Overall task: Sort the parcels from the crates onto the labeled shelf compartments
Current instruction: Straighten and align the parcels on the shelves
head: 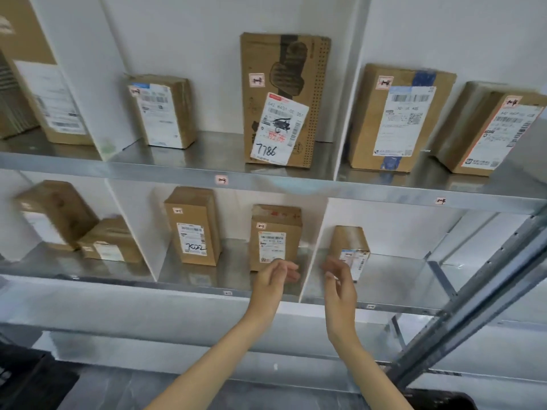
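Observation:
A metal shelf (177,294) holds cardboard parcels in compartments split by white dividers. On the lower level, a brown parcel (275,235) stands upright in the middle compartment, and a small parcel (350,247) stands just right of the divider (313,250). My left hand (273,279) hovers in front of the middle parcel's lower edge, fingers relaxed, holding nothing. My right hand (340,279) is raised beside the small parcel, fingers loose and empty, partly covering its label. Small labels (221,179) mark the shelf edges.
The upper level carries several parcels, including a tall one marked 7786 (284,99). More parcels (192,226) stand at lower left. A black crate (26,377) sits at bottom left, another dark crate edge (438,399) at bottom right. A slanted metal brace (473,294) crosses the right side.

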